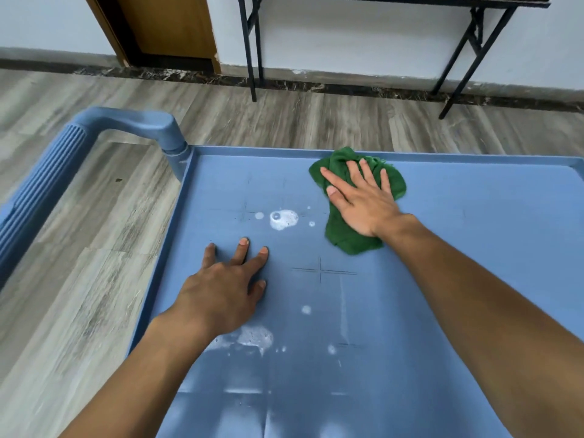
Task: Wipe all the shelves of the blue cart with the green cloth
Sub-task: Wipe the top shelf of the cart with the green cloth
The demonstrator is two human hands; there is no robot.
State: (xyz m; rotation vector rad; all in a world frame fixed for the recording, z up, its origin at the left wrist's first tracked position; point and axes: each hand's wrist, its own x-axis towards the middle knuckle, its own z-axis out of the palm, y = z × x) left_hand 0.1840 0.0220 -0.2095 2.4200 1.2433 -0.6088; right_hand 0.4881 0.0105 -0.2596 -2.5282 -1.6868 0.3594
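- The right hand (pixel 360 203) lies flat with fingers straight and spread, pressing the green cloth (pixel 347 240) onto the top shelf (pixel 474 235) of the blue cart. It grips nothing.
- The cloth sits just right of the big foam blob (pixel 283 219), not touching it. Its long axis runs from the far rim towards the person.
- The left hand (pixel 221 292) rests open and flat on the shelf on the near side of the blob, holding nothing.
- The cloth hand is better placed, so a leftward sweep looks like the next move.
- Left of the blob, the raised side rim (pixel 164 273) stops any stroke. Nearer than the blob, more foam (pixel 252 338) lies by the left wrist. To its right, the shelf runs wide.
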